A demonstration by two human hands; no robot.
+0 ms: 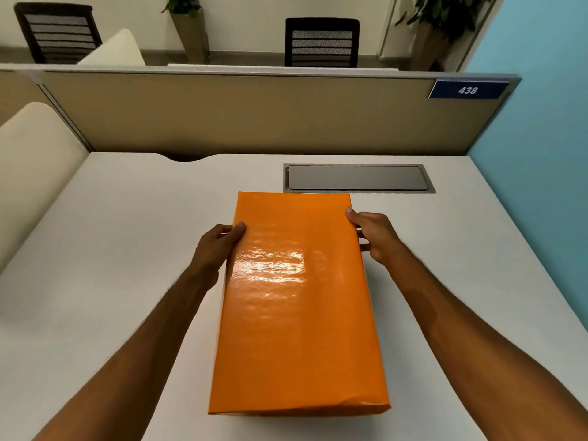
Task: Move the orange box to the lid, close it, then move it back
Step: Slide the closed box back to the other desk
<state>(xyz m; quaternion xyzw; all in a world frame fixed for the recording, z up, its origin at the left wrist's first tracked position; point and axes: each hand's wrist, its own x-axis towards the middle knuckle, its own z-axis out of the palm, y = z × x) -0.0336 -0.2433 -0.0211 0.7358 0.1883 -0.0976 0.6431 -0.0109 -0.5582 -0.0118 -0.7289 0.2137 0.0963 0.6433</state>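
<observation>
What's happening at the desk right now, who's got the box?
A person grips the orange box with both hands, the left hand on its left side and the right hand on its right. The lid is on, so it looks closed. It sits on the white desk, just in front of the grey cable hatch.

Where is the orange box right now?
In the head view, the orange box sits mid-desk, just in front of the grey cable hatch, with the left hand and right hand gripping its sides.
</observation>
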